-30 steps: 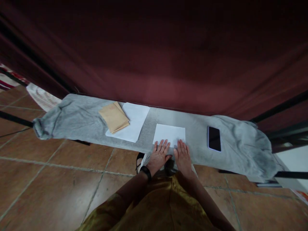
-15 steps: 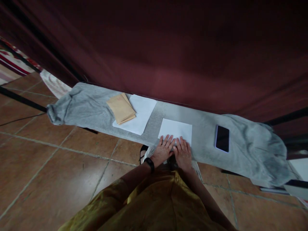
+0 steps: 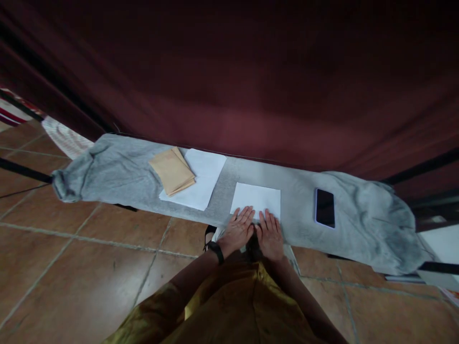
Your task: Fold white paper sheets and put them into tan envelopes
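A white sheet of paper point(image 3: 256, 197), about half the size of the others and perhaps folded, lies flat on a narrow surface covered with grey cloth point(image 3: 297, 210). My left hand point(image 3: 237, 229), with a dark band at the wrist, rests flat on the near edge of this paper. Beside it my right hand point(image 3: 269, 236) also lies flat, fingertips on the paper's near right part. Both hands have their fingers stretched out and hold nothing. A small gap separates the two hands.
Left of the hands lies a stack of white paper point(image 3: 206, 188) with several brown envelopes point(image 3: 172, 171) on top. A phone point(image 3: 325, 208) lies to the right. A dark red curtain point(image 3: 229, 114) hangs behind. The floor is brown tile point(image 3: 107, 267).
The hands have drawn slightly apart, with the fingers still on the near edge of the paper. The whole view has shifted a little; the paper, envelopes and phone keep their places.
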Motion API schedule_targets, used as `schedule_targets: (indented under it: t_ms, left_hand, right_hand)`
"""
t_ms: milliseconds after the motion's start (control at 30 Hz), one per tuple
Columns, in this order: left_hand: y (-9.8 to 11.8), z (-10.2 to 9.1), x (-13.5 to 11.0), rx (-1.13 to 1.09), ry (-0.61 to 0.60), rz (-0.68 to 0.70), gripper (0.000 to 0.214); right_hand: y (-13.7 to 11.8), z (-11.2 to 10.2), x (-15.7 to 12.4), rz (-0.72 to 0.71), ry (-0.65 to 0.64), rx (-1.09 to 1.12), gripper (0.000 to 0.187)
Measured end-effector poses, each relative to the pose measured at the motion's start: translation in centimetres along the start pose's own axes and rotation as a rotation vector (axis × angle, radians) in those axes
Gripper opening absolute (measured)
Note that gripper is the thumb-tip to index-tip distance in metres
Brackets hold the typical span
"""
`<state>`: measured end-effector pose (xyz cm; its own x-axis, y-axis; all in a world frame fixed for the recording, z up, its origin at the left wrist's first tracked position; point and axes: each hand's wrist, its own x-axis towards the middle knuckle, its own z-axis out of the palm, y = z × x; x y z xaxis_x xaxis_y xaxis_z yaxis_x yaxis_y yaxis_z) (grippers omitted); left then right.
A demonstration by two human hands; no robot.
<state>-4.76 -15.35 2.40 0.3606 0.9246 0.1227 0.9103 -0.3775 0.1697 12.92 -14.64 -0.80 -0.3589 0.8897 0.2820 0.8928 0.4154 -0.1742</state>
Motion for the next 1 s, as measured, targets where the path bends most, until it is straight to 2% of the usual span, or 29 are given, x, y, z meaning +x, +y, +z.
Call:
schedule_targets:
  t_ms: [433, 567, 667, 800, 1000]
  left_hand:
    - [-1.2, 1.3, 2.9, 0.010, 0.084, -0.314, 0.060]
    - [-0.7, 1.7, 5.3, -0.010, 0.100, -0.249, 0.060]
    - [-0.9, 2.1, 7.5, 0.006, 0.026, -0.212, 0.060]
    - [-1.9, 2.4, 9.2, 0.030, -0.025, -0.219, 0.058]
    - [-3.4, 2.3, 9.7, 0.028, 0.013, -0.273, 0.057]
  right_hand:
    - [1.2, -0.5, -0.2, 0.098, 0.031, 0.013, 0.056]
    - [1.0, -0.6, 2.6, 0.068, 0.032, 0.087, 0.053]
    - [0.5, -0.1, 5.9, -0.005, 0.016, 0.157, 0.051]
    - [0.2, 0.9, 9.3, 0.051, -0.011, 0.140, 0.050]
    - [1.0, 2.0, 10.6, 0.104, -0.007, 0.047, 0.047]
